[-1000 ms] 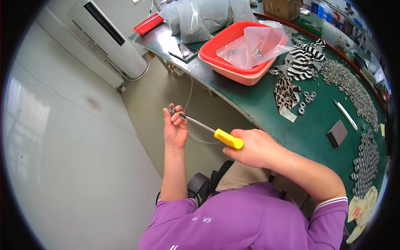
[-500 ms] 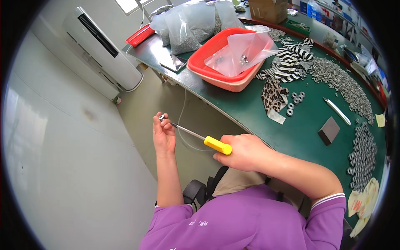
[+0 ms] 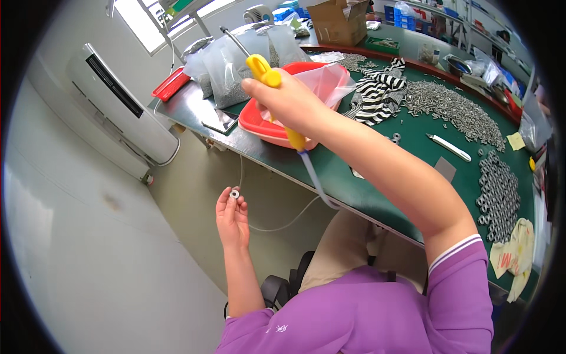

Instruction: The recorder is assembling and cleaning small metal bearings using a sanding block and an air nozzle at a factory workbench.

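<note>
My left hand [image 3: 233, 219] is beside the table edge, over the floor, with a small metal ring [image 3: 234, 193] pinched between thumb and fingers. The ring's round face and central hole show. My right hand [image 3: 290, 105] grips a yellow air blow gun [image 3: 259, 66], raised in front of the red basket [image 3: 249, 125]. Its long metal nozzle points up and to the left, away from the ring. From the gun's lower end a translucent hose [image 3: 315, 177] hangs down past the table edge. The right fingers are partly hidden behind the handle.
On the green table [image 3: 377, 192] lie a striped cloth [image 3: 377, 94], a heap of small metal pins [image 3: 451, 109], a white cutter [image 3: 449, 147], a grey block [image 3: 445, 169] and many metal rings [image 3: 498, 192]. Filled plastic bags [image 3: 227, 74] stand behind the basket.
My right hand has lifted the blow gun up and away from the left hand, over the basket's near side. The ring has turned to show its face. The whole view has shifted slightly.
</note>
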A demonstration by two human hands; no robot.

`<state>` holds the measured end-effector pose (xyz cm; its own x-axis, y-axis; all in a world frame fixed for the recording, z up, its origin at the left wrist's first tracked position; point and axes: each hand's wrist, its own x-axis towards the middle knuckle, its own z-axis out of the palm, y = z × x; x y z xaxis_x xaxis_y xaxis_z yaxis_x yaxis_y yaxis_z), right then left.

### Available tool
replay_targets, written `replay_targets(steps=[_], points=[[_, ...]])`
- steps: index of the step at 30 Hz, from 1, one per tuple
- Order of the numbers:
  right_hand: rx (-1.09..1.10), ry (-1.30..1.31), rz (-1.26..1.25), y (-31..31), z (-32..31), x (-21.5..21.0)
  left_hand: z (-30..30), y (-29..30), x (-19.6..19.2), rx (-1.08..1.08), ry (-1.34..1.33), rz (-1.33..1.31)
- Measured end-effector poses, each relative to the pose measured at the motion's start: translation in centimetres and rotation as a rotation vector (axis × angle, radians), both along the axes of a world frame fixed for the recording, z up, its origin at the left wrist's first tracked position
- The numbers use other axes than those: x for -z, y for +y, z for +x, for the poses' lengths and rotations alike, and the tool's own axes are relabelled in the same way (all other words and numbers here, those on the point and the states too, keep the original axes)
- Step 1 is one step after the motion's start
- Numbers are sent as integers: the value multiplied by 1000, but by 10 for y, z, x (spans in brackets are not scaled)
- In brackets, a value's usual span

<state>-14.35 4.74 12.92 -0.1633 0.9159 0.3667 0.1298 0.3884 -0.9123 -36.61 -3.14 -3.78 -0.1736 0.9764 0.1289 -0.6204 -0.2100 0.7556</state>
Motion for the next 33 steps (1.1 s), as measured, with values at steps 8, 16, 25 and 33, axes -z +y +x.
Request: replay_targets(steps=[8, 16, 25, 33], points=[[248, -498, -147, 46, -36, 65, 16, -20, -11, -21, 120, 70], [328, -521, 491, 6, 12, 65, 38, -14, 1, 211, -1, 35], [477, -1062, 85, -55, 106, 115, 94, 7, -3, 529, -139, -11], [197, -301, 294, -64, 99, 95, 135, 25, -10, 589, -112, -22]])
